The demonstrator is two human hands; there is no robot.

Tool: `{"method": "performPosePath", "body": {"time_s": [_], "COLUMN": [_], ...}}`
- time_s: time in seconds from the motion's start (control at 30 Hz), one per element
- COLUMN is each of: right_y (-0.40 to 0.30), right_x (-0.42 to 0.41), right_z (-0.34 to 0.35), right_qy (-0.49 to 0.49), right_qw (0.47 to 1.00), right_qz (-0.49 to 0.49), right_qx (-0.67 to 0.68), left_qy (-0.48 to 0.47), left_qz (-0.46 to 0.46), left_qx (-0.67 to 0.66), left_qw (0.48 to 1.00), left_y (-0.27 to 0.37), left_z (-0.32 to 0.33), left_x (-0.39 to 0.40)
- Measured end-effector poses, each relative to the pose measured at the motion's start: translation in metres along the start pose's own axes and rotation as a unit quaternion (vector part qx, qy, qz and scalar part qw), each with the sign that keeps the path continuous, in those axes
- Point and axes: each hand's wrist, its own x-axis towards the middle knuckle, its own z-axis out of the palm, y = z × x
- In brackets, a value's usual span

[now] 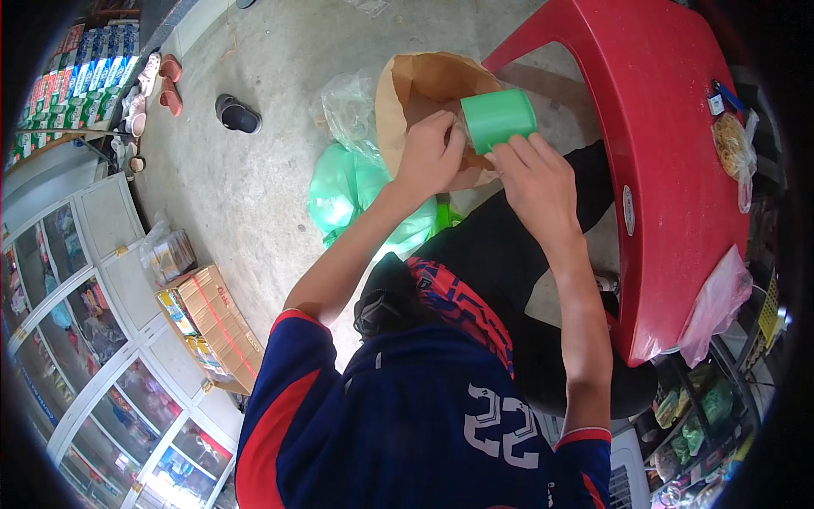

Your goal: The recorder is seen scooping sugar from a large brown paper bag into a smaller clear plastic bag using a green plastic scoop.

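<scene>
My right hand [535,181] grips a green plastic mug [500,118] near its lower edge. The mug is tipped on its side, its mouth towards my left hand [430,151]. Fingers of that hand are pinched on a thin clear plastic bag [467,135] at the mug's mouth; most of the bag is hidden. Both hands are over an open brown paper sack [392,105] on the floor, and its contents cannot be made out. Beside the sack sits a tied-looking light green plastic bag [343,191], with a crumpled clear bag [348,108] behind it.
A red plastic table [674,159] stands close on the right, bearing a bag of rubber bands [731,145] and a pink plastic bag [715,305]. A dark clog [238,114] lies on the concrete floor. At left are a strapped cardboard box [219,324] and a glass-doored cabinet [102,254].
</scene>
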Motion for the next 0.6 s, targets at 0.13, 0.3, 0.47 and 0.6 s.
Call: {"method": "performPosePath", "body": {"time_s": [0.13, 0.3, 0.47, 0.6], "right_y": [0.001, 0.003, 0.004, 0.007], "right_x": [0.001, 0.004, 0.006, 0.009], "right_z": [-0.002, -0.005, -0.008, -0.010], "right_qy": [-0.015, -0.021, -0.021, -0.016], "right_qw": [1.000, 1.000, 0.999, 0.999], "right_qz": [-0.002, -0.006, -0.012, -0.023], "right_qx": [-0.015, -0.021, -0.027, -0.035], "left_qy": [0.007, 0.016, 0.017, 0.018], "left_qz": [-0.001, 0.005, 0.023, 0.042], "left_qx": [-0.015, -0.018, -0.003, 0.010], "left_qw": [1.000, 1.000, 1.000, 0.999], "left_y": [0.001, -0.001, -0.009, -0.011], "left_z": [0.002, 0.004, 0.007, 0.008], "left_x": [-0.001, -0.001, 0.000, 0.000]}}
